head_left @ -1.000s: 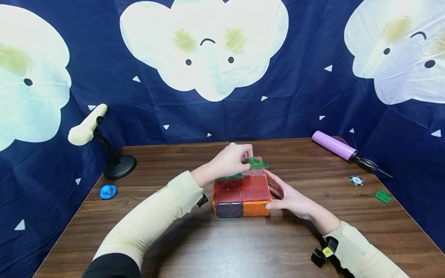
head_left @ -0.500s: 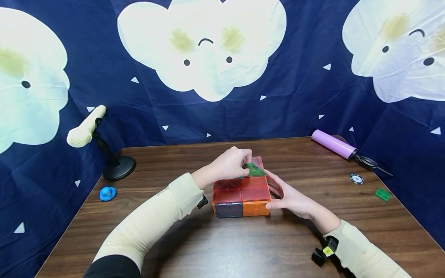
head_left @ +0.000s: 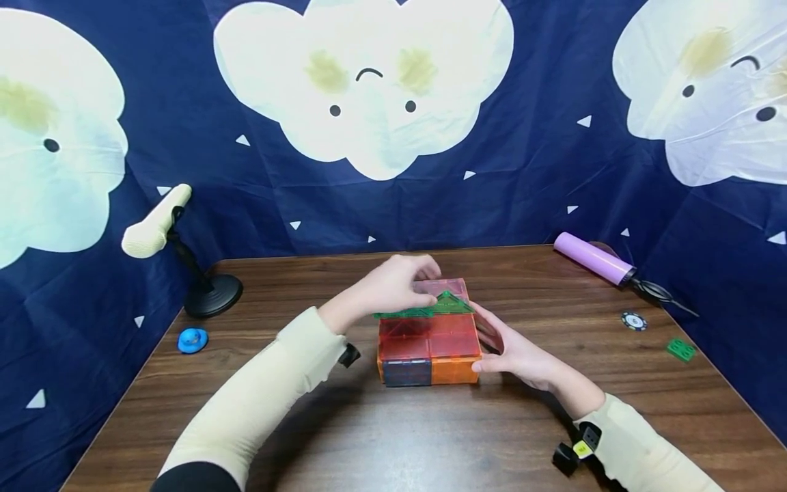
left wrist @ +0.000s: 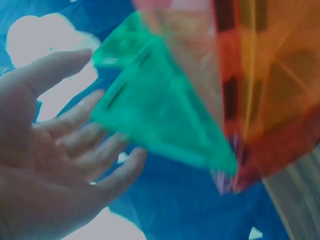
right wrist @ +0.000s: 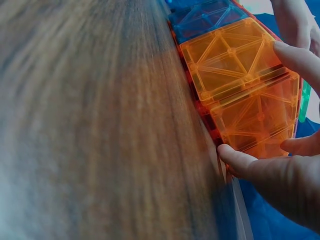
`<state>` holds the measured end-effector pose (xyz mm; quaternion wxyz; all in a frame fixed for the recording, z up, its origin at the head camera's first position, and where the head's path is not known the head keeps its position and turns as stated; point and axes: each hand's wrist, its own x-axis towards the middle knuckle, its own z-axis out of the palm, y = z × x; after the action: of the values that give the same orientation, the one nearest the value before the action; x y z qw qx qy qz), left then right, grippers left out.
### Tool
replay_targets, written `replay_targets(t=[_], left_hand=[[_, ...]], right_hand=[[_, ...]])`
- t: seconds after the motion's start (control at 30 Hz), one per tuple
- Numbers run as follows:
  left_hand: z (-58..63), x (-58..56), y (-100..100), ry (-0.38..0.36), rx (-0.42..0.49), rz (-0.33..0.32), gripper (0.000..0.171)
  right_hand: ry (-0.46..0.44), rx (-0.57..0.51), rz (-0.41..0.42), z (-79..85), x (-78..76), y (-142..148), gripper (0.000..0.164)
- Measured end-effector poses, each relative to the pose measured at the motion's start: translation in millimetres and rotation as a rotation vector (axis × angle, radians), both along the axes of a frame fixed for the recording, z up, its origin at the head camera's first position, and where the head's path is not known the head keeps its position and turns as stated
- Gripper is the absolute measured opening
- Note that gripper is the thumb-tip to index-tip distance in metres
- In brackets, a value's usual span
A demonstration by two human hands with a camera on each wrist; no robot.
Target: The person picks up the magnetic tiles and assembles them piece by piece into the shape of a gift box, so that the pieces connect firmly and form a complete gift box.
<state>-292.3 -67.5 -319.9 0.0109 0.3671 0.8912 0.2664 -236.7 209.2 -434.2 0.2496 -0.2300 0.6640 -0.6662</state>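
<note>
A box built of translucent magnetic tiles stands on the table, with red top tiles (head_left: 451,333) and blue and orange sides (right wrist: 260,115). On it a green triangle tile (head_left: 451,303) stands upright, and another green tile (head_left: 406,313) lies to its left, partly under my left hand (head_left: 387,287). In the left wrist view the fingers of that hand are spread, apart from the green triangle tiles (left wrist: 155,105). My right hand (head_left: 516,352) holds the box's near right corner, thumb on the front orange tile and fingers along the right side.
To the left are a blue hat-shaped toy (head_left: 192,340) and a black stand (head_left: 212,295) bearing a cream-covered piece. At the right lie a lilac cylinder (head_left: 593,258) with a black end, a poker chip (head_left: 634,320) and a green toy brick (head_left: 681,349).
My left hand has brought the green triangle tile down to stand on the box's top, let go of it and drawn left. The right hand stays at the box.
</note>
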Motion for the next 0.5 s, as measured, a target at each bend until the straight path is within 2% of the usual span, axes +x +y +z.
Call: replay_targets(t=[0.07,0.13,0.17,0.2,0.27,0.33,0.4,0.43,0.5], left_hand=[[-0.5,9.0,-17.3,0.009,0.128,0.093,0.049],[-7.4,22.4,-37.2,-0.041,0.285,0.22,0.054],[-13.8,29.8,-47.5,-0.099,0.372,0.281,0.055],[-21.8,37.9,-57.3,-0.19,0.468,0.33,0.056],[-41.1,52.7,-73.3,-0.41,0.634,0.388,0.055],[-58.7,66.2,-83.8,-0.654,0.72,0.401,0.057],[-72.9,76.4,-87.3,-0.855,0.754,0.365,0.062],[-77.5,80.1,-86.9,-0.915,0.751,0.331,0.064],[-83.2,85.3,-84.4,-0.983,0.731,0.263,0.07]], right_hand=[[0.004,-0.003,-0.005,-0.8,1.2,0.0,0.106],[0.003,-0.013,-0.009,-0.9,2.8,-0.7,0.106],[0.004,-0.018,-0.011,-1.2,3.5,-1.3,0.106],[0.002,-0.022,-0.012,-1.0,4.4,-2.0,0.106],[0.0,-0.031,-0.016,-0.8,5.6,-2.6,0.106],[0.002,-0.036,-0.018,-0.7,6.1,-3.0,0.106],[0.007,-0.039,-0.024,-0.7,5.1,-2.9,0.106],[0.01,-0.037,-0.029,-0.6,4.1,-2.7,0.106],[0.017,-0.034,-0.034,-0.4,1.4,-3.6,0.105]])
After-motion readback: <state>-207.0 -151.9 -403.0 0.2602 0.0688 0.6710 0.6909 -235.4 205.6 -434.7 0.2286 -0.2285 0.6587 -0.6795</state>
